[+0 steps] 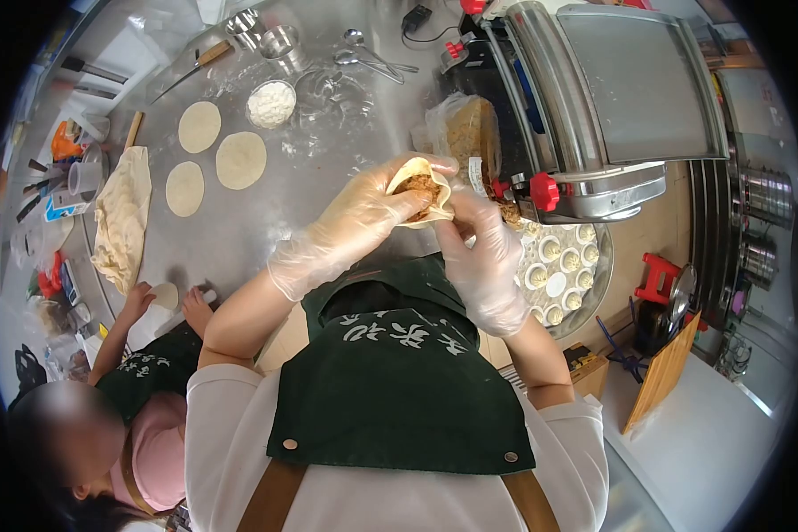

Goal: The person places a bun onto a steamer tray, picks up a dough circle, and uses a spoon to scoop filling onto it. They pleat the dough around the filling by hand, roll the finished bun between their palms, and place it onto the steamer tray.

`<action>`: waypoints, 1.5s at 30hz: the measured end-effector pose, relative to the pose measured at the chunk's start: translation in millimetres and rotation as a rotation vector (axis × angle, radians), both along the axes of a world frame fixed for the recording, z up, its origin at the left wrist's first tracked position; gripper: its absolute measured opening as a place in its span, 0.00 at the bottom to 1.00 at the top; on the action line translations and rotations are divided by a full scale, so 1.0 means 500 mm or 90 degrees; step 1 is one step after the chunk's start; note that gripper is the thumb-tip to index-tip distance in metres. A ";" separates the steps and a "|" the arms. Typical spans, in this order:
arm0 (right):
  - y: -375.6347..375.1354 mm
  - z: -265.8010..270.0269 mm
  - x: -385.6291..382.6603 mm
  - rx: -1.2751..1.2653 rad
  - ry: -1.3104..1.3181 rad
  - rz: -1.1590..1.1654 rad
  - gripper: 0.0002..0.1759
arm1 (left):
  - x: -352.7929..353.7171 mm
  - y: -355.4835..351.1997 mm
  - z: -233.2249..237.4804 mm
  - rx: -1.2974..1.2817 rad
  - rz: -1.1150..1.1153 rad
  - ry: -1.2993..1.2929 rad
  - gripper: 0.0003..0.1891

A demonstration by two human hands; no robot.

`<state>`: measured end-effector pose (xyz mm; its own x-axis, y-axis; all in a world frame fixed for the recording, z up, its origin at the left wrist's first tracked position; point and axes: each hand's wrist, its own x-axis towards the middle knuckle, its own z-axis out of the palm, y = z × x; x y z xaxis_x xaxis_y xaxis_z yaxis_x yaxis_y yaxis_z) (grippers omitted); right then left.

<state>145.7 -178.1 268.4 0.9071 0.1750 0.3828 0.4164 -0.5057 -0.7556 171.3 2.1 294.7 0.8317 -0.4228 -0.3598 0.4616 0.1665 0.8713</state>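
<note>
In the head view, my left hand (pixel 363 208), in a clear plastic glove, cups a round dough wrapper (pixel 404 170) with brown filling (pixel 424 188) inside. The left thumb presses on the filling. My gloved right hand (pixel 483 253) pinches the wrapper's right edge between thumb and fingers. The wrapper is partly folded up, its top still open around the filling. Just beyond the hands lies a plastic bag of brown filling (pixel 472 133). To the right of my right hand is a round metal tray (pixel 605 266) with several pleated buns (pixel 570 260) on white papers.
Flat dough rounds (pixel 241 160) and a bowl of flour (pixel 271 105) lie on the metal table (pixel 328 168). Spoons (pixel 372 62) and a knife (pixel 211 55) lie farther back. A dough-rolling machine (pixel 585 106) stands at right. At left, a co-worker's hands (pixel 137 306) handle a wrapper near a large dough sheet (pixel 122 217).
</note>
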 end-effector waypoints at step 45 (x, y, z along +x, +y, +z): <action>0.010 0.037 0.009 -0.097 -0.080 -0.016 0.20 | -0.037 -0.055 -0.029 0.143 0.196 -0.318 0.24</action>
